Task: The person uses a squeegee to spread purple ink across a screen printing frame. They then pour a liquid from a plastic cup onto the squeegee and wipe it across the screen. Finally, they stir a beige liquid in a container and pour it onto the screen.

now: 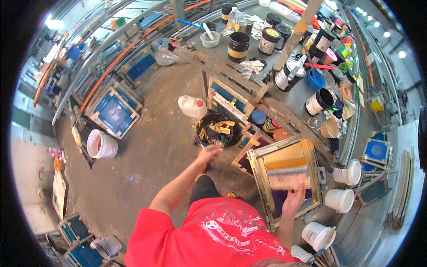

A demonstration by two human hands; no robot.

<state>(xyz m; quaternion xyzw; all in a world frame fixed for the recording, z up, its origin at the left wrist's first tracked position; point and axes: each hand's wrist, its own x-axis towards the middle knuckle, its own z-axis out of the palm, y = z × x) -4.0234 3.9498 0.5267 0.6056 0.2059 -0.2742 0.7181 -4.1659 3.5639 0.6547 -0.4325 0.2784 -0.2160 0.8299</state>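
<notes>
My left hand [210, 153] is closed over the black bin [200, 131] of yellowish scraps, on a small thin item too unclear to name. My right hand [293, 198] grips the lower edge of a flat tool [284, 177], pale with a greyish band, over a wooden-framed screen [311, 160]. The screen leans beside my legs, with orange-yellow across its upper part and dark purple below. A white jug with a red cap [191, 107] stands just behind the bin.
A long bench [262, 64] at the back right holds tubs, rags and tools. More screens [113, 111] lean at left and lower left. A white bucket [100, 142] stands on the floor [147, 173] at left. Several white buckets [338, 200] stand along the right.
</notes>
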